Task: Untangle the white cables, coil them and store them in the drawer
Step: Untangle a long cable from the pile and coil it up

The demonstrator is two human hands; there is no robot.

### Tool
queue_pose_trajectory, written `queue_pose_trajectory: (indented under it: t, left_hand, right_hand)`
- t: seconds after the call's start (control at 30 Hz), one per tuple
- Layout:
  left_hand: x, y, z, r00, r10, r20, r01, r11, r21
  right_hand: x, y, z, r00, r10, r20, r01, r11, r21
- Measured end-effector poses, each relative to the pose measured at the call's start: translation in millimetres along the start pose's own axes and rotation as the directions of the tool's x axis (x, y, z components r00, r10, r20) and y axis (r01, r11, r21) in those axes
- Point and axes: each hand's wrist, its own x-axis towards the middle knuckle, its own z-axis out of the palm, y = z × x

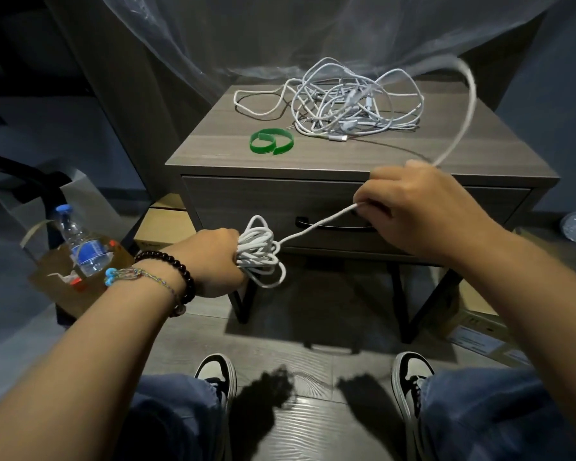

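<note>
Head view: one white cable half-coiled between two hands, one tangle waiting on the nightstand.

One coil of white cable (259,252) is bunched in loose, uneven loops, and the left hand (213,261) has its fingers curled tight round it, low in front of the drawer (246,201), which is closed. From the coil a taut strand runs up to the right hand (423,207), which pinches it; beyond that hand the free length (463,124) arcs high, blurred. One tangled heap of white cables (343,101) lies on the nightstand top (446,161), with two green straps (271,141) curled just beside it. One water bottle (80,244) stands in a paper bag (80,291) on the left. Two black-and-white sneakers (217,374) rest on the floor below.
</note>
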Motion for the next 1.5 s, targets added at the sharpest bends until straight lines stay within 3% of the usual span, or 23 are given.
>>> queue_pose_trajectory:
  t: [0.1, 0.23, 0.4, 0.5, 0.57, 0.77, 0.87, 1.07, 1.3, 1.5]
  left_hand:
    - [4, -14, 6, 0.99, -0.105, -0.098, 0.104, 0.995, -0.011]
    - [5, -12, 7, 0.951, -0.22, -0.219, 0.126, 0.919, -0.373]
    - [0, 12, 9, 0.949, -0.277, -0.152, 0.048, 0.601, -0.798]
    - [-1, 27, 11, 0.949, -0.289, -0.123, -0.009, 0.368, -0.93]
    - [-2, 35, 11, 0.952, -0.272, -0.137, -0.052, 0.298, -0.953]
    - [-10, 42, 5, 0.974, -0.164, -0.159, -0.115, 0.25, -0.961]
    - [-15, 46, 2, 0.985, -0.13, -0.113, -0.096, 0.132, -0.987]
    - [-22, 53, -2, 0.992, -0.111, -0.058, -0.069, -0.099, -0.993]
    - [-24, 58, 0, 0.993, -0.058, -0.104, -0.107, -0.054, -0.993]
    - [-24, 59, -1, 0.981, -0.111, -0.16, -0.169, -0.069, -0.983]
  right_hand:
    - [0, 2, -6, 0.995, 0.081, -0.062, -0.075, 0.992, 0.098]
    - [1, -1, -9, 0.981, 0.183, -0.069, -0.161, 0.956, 0.245]
    - [0, -24, -7, 0.977, 0.213, 0.015, -0.203, 0.904, 0.377]
    - [-1, -40, -3, 0.976, 0.196, 0.096, -0.219, 0.875, 0.431]
    - [-2, -48, 0, 0.976, 0.181, 0.122, -0.217, 0.872, 0.439]
    - [-4, -52, 8, 0.95, 0.202, 0.238, -0.299, 0.812, 0.502]
    - [-4, -53, 9, 0.946, 0.199, 0.255, -0.305, 0.813, 0.497]
    - [-3, -56, 6, 0.971, 0.182, 0.152, -0.23, 0.882, 0.41]
    - [-6, -71, 6, 0.978, 0.022, 0.208, -0.072, 0.97, 0.234]
    - [-7, -81, 7, 0.981, -0.004, 0.193, -0.049, 0.962, 0.269]
